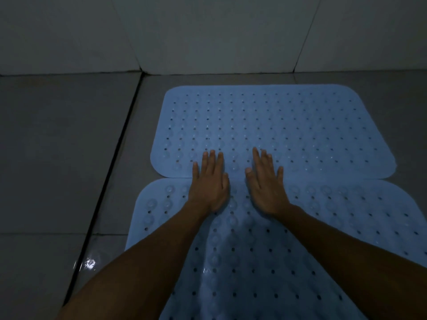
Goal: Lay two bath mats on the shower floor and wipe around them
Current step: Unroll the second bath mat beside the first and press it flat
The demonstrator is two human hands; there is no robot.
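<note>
The far pale blue rubbery bath mat [272, 125] looks like soft plastic, matt, its surface dotted with small round holes and low bumps. The near pale blue perforated bath mat [265, 250] has the same finish, with translucent suction-cup domes showing. The grey tiled shower floor [57, 158] is smooth and faintly glossy, with a bright reflection. The pale wall tiles [208, 31] look smooth.

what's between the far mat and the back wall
Just a bare strip of grey floor tile between the far mat and the back wall, as the head view shows; nothing lies on it.
</note>
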